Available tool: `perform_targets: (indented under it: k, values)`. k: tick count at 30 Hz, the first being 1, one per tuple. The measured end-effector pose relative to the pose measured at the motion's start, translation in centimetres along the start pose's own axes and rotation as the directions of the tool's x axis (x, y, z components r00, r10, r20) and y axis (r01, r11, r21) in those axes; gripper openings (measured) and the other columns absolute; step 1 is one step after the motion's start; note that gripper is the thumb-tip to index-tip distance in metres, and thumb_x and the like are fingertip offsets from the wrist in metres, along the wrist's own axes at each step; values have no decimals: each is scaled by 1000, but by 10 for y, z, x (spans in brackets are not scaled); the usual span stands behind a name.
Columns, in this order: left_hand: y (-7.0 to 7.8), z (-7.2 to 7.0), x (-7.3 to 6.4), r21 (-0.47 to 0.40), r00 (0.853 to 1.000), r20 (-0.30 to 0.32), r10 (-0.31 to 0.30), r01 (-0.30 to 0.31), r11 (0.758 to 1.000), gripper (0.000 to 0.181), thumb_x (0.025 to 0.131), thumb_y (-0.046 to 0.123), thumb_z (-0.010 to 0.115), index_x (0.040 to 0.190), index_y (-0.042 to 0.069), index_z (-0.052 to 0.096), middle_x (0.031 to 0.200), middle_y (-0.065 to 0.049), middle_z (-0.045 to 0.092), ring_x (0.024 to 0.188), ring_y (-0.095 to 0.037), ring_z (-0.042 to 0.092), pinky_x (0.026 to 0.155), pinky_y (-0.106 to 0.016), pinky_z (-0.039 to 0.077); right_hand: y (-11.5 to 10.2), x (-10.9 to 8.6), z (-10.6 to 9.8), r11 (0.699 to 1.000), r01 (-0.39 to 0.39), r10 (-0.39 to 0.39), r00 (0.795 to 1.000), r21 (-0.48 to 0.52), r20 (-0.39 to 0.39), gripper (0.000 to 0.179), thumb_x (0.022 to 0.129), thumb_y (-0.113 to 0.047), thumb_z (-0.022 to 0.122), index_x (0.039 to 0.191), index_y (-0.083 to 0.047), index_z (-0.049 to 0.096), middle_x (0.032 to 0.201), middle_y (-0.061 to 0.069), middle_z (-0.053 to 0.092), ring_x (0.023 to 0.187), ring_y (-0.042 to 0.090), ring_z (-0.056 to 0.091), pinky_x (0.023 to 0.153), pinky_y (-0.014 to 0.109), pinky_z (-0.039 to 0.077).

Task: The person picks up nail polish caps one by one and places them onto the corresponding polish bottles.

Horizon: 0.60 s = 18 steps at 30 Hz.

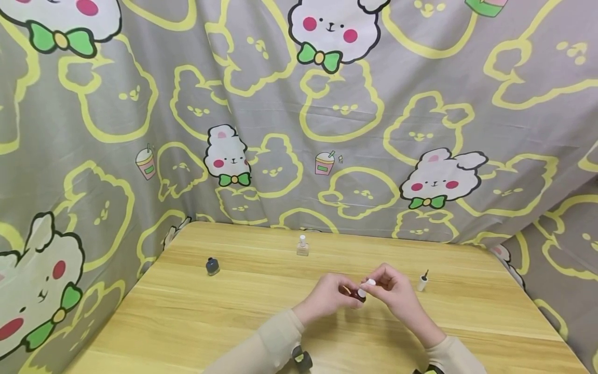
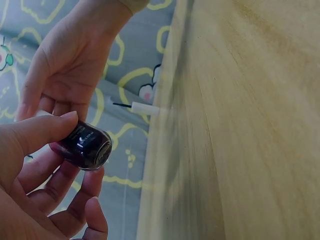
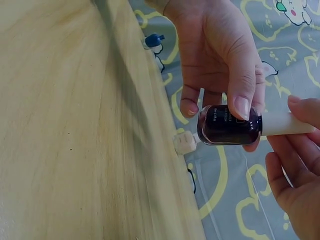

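Over the middle of the table my left hand (image 1: pixel 330 297) holds a dark red nail polish bottle (image 3: pixel 227 125) between thumb and fingers, tilted on its side. My right hand (image 1: pixel 394 293) pinches the bottle's long white cap (image 3: pixel 285 124), which sits at the neck. Whether the cap is fully screwed on, I cannot tell. To the right of my right hand, a loose white cap (image 1: pixel 422 283) stands on the table with its dark brush pointing up. A dark blue polish bottle (image 1: pixel 212 267) without a white cap stands at the left.
Near the back edge of the wooden table (image 1: pixel 252 291) stands a clear polish bottle (image 1: pixel 302 248) with a white cap. A patterned grey curtain (image 1: pixel 280 114) hangs behind and along both sides. Black straps with devices are on both wrists.
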<state>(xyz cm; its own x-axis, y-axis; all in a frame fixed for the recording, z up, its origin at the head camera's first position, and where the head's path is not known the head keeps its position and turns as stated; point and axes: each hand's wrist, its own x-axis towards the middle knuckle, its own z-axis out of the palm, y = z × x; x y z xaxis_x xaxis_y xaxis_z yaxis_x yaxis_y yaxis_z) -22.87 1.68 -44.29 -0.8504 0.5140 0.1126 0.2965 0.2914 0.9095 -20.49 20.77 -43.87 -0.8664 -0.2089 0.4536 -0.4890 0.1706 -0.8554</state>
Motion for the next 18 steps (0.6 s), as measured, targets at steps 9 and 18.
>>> perform_targets:
  k: [9, 18]
  values:
    - [3, 3, -3, -15, 1000, 7, 10, -10, 1000, 15, 76, 8, 81, 90, 8, 75, 92, 1, 75, 67, -1, 62, 63, -16, 51, -3, -2, 4, 992, -70, 57, 991, -102, -122, 27, 78, -1, 78, 77, -3, 51, 74, -11, 54, 67, 1, 56, 61, 21, 49]
    - [3, 0, -2, -6, 1000, -23, -17, 17, 1000, 18, 77, 11, 81, 93, 9, 76, 88, 3, 73, 70, -1, 61, 63, -17, 49, -1, 0, 0, 996, -73, 71, 996, -51, -47, 24, 84, -2, 72, 104, 3, 59, 91, -7, 68, 83, 0, 64, 72, 20, 53]
